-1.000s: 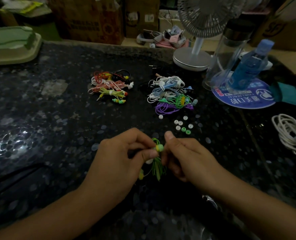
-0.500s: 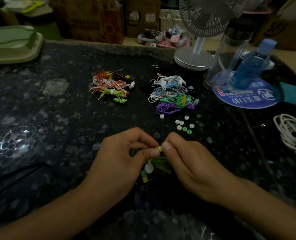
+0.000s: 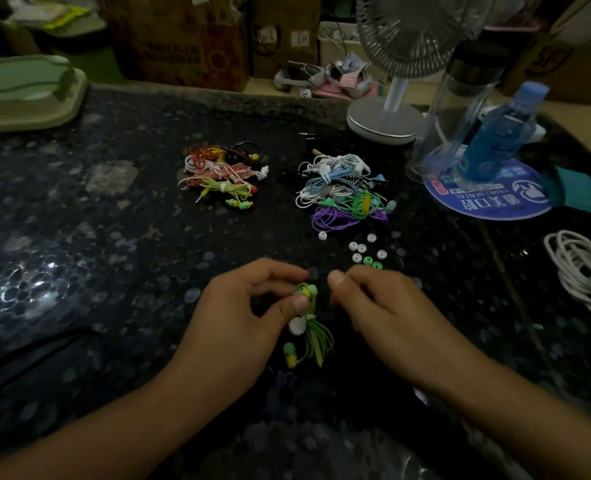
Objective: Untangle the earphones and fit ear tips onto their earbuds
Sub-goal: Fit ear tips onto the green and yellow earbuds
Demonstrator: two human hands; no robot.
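Note:
My left hand pinches a green earbud of a bundled green earphone; the coiled cord hangs below the fingers, with a second green-and-yellow earbud and a white ear tip beside it. My right hand sits just right of the earbud, fingers curled, a small gap apart; nothing shows between its fingertips. Several loose white and green ear tips lie on the dark table beyond my hands. Behind them lie two piles of earphones, a red-yellow pile and a white-blue-green-purple pile.
A desk fan, a clear jar and a blue bottle on a round blue mat stand at the back right. A white coiled cable lies at the right edge. A green tray sits far left.
My right hand has drawn away from the earbud to the right, opening a gap; half a second ago both hands' fingertips met on it. The left hand still holds the bundle.

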